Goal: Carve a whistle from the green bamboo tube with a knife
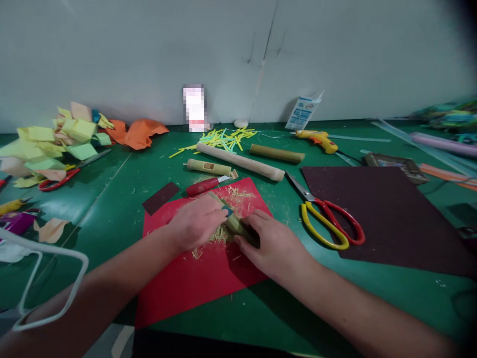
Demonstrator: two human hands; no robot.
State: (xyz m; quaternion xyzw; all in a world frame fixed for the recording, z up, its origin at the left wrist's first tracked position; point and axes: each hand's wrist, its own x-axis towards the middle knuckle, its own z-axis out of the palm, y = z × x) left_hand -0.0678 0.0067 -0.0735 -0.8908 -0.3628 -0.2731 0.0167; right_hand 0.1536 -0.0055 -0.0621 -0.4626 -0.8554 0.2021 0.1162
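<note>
My right hand (274,243) is closed around the near end of a greenish bamboo tube (235,224), held slantwise over a sheet of red paper (201,293). At its far end my left hand (199,221) is closed, fingers bent against the tube, with a small teal piece (227,211) showing at the fingertips; its kind is unclear. Pale bamboo shavings (218,233) lie under and around the tube. Just beyond my left hand rests a red-handled craft knife (203,187). Behind that lies a bamboo piece with a cut window (204,167).
Red-and-yellow scissors (324,214) lie beside a dark maroon sheet (383,219) at right. Farther back are a wooden rod (240,162), another bamboo tube (278,153), yellow strips (223,139) and a glue gun (320,140). Folded paper pieces (59,136) are heaped at left; a white frame (80,271) crosses my left forearm.
</note>
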